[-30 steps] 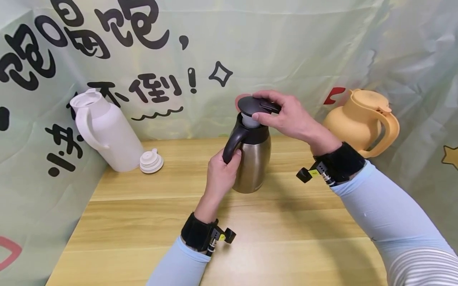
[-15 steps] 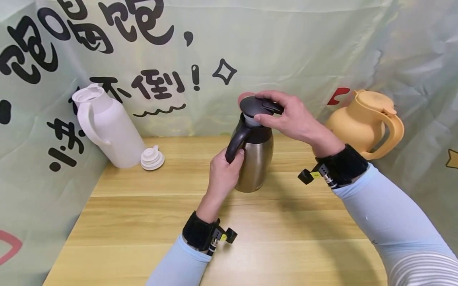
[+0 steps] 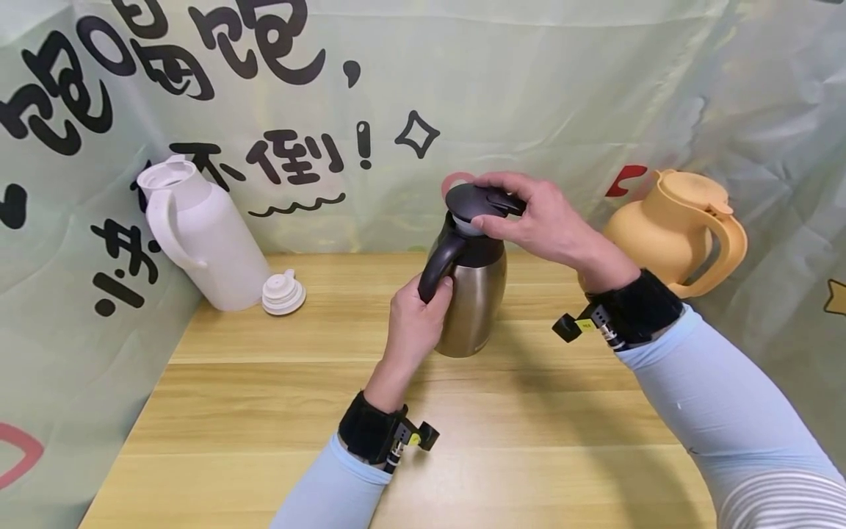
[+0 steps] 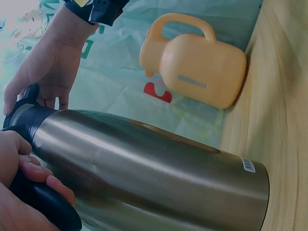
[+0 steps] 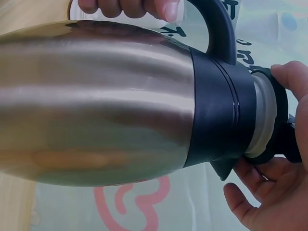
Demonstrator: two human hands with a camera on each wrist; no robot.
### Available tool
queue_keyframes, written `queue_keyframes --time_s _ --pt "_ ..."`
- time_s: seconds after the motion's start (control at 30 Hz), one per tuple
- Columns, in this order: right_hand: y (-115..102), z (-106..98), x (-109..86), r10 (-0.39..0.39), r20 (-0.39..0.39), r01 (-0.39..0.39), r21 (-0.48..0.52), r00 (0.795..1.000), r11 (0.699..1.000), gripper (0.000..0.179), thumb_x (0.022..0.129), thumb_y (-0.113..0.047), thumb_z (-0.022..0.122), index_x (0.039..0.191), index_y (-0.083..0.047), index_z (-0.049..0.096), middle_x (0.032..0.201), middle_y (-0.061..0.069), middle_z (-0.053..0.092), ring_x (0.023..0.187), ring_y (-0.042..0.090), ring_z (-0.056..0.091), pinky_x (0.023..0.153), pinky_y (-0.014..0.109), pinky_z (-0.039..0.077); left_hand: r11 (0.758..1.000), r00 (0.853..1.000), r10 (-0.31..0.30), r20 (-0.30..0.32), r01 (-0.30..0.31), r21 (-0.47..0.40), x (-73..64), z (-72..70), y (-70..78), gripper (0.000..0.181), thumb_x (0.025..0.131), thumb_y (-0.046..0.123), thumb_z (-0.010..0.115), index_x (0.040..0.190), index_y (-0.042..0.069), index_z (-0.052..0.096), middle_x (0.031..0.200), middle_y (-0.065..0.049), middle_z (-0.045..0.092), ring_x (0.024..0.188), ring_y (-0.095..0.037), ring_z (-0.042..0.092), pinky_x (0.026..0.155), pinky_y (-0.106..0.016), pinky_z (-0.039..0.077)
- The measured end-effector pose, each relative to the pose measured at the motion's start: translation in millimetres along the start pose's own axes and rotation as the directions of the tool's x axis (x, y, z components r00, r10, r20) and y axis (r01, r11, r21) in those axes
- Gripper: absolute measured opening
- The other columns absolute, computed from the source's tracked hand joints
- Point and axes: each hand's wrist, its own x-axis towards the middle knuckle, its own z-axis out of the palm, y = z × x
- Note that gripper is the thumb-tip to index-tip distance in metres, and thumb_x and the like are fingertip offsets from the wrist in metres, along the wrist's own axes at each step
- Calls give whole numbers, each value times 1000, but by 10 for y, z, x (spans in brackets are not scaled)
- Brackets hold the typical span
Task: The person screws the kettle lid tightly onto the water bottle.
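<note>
Stainless steel carafe (image 3: 471, 316) is standing upright on the wood-grain table (image 3: 317, 411), pretty much right in front of the person, over toward the back. Left hand (image 3: 418, 317) has its fingers wrapped around the black handle (image 3: 439, 266), so that's a proper grip. Right hand (image 3: 537, 217) is pinching the black lid (image 3: 471, 200) at the top, thumb on one side and fingers on the other. The lid isn't fully down either: the right wrist view shows a band of its pale grey plug (image 5: 262, 115) between the lid's rim and the carafe's black collar (image 5: 224, 110). There's a little barcode sticker (image 4: 248, 164) low on the steel too. Off to the left is a white jug (image 3: 221, 246) with its mouth uncovered, and a white stopper (image 3: 284, 295) sits right by its base, can't really tell if they touch. Over on the right is a yellow-orange jug (image 3: 657, 228) with its top on, partly behind the right forearm. Behind it all hangs a pale green backdrop (image 3: 529, 81) with chunky black lettering. Both arms have light blue sleeves (image 3: 714, 389) and black wrist straps (image 3: 637, 307).
</note>
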Motion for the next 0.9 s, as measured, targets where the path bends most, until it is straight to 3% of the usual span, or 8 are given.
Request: queue_keyframes --time_s 0.37,0.6,0.77,0.9 --pt "8 56 -12 8 -9 -9 -81 1000 997 54 90 -35 83 137 -13 67 136 8 67 118 27 60 101 46 45 1000 1000 9 0 -9 12 9 0 9 36 99 33 67 71 14 52 65 3 39 64 -17 43 59 -33 33" --pt "-35 74 -29 1 -15 -3 -172 1000 985 61 91 -44 81 140 -11 65 140 9 65 128 30 57 108 51 44 1000 1000 14 0 -14 5 -1 2 9 35 99 31 67 72 14 53 65 3 39 63 -16 42 58 -32 33" --pt "-94 49 -46 18 23 -12 -234 1000 972 68 92 -52 78 144 -12 61 145 11 62 134 32 53 111 53 41 1000 1000 10 -1 -10 -5 0 0 0 35 99 30 66 71 14 52 65 3 38 61 -16 40 57 -31 32" --pt "-155 -19 -28 11 81 8 -231 997 973 69 94 -49 76 147 -10 57 148 11 59 138 33 51 113 53 40 1000 1000 13 0 -13 -7 2 1 -1 34 99 30 66 71 15 53 65 3 39 60 -16 41 57 -31 32"
